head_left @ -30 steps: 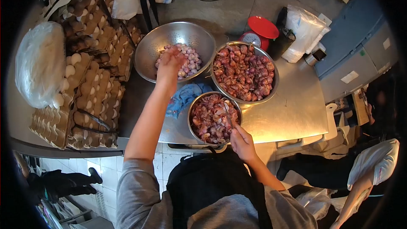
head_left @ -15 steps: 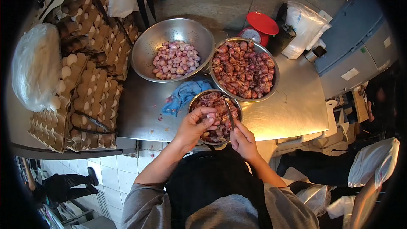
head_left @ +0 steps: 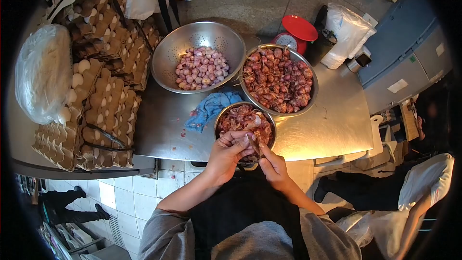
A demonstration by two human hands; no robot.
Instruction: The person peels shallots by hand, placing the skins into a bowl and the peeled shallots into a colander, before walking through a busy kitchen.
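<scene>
Since half a second ago your hands have pulled back toward you: both now sit at the near rim of the small bowl, close to the table's front edge. Your left hand has fingers curled together, seemingly on a shallot, though I can't make it out. Your right hand is clamped on a knife, blade angled toward the left fingers. Small bowl touches the big bowl of unpeeled shallots behind it; colander of peeled ones back left. Blue cloth lies left of the small bowl. Egg trays crowd the left edge; bare steel right of the bowls
</scene>
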